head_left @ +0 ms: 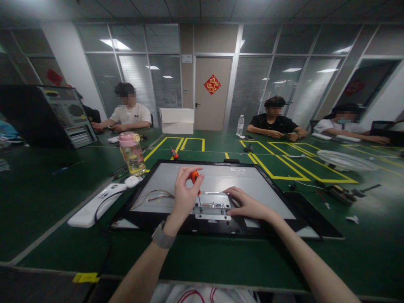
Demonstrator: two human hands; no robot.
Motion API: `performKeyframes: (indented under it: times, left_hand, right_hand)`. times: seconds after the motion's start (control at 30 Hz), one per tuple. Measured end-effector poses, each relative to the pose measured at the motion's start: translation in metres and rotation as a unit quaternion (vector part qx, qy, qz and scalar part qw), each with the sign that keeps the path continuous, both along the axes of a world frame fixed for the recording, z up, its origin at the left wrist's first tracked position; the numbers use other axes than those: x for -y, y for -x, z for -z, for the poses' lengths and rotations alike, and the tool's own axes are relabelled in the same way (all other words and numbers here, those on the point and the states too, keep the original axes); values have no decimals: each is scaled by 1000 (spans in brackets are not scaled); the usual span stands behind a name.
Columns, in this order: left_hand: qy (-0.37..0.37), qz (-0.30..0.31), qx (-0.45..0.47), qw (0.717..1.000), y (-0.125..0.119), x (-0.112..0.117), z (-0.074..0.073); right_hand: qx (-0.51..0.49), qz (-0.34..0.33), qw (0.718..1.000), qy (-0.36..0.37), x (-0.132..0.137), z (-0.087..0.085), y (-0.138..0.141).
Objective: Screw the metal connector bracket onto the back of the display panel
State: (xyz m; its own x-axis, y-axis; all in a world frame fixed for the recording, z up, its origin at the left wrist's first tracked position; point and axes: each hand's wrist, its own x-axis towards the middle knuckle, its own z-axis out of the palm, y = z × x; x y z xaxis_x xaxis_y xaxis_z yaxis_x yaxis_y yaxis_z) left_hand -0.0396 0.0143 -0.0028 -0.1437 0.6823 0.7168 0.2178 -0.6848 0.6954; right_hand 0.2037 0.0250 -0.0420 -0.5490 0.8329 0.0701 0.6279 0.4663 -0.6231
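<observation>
My left hand (185, 192) is closed around the orange handle of a screwdriver (195, 176), whose shaft points down at a metal bracket (213, 207). A small circuit board with connectors (216, 205) sits within the bracket. On the bracket's right edge rest the fingers of my right hand (248, 204), spread and holding it at that side. Bracket and board lie on the silver back of a monitor panel (158, 179) with a black frame. Thin loose wires (154, 194) run across the panel to the left of my left hand. The screwdriver's tip is hard to make out.
Left of the panel lie a white power bank-like case (97, 204) with a black cable and a pink-lidded bottle (131, 153). A black computer tower (47, 118) stands far left. At right are a dark flat panel (311, 214) and a tool (342, 193). Several people sit opposite.
</observation>
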Motion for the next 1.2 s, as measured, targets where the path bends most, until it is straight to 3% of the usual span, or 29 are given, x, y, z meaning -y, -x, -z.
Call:
performKeyframes:
  times: [0.17,0.37,0.67,0.93,1.2]
  left_hand:
    - [3,0,5,1000,1,2,0]
    - [43,45,57,996,2,3,-2]
    - [6,-18,14,1000,1,0,1]
    - [59,43,45,996,1,3,-1]
    - [25,-6,5,1000,0,2,0]
  right_hand:
    - [2,0,1000,1,1,-2,1]
    - [7,10,1000,13,3,-5,1]
    - [4,5,1000,8,2,-4,2]
    - [7,4,1000,4,1,-2,1]
    - [4,5,1000,-2,0,1,0]
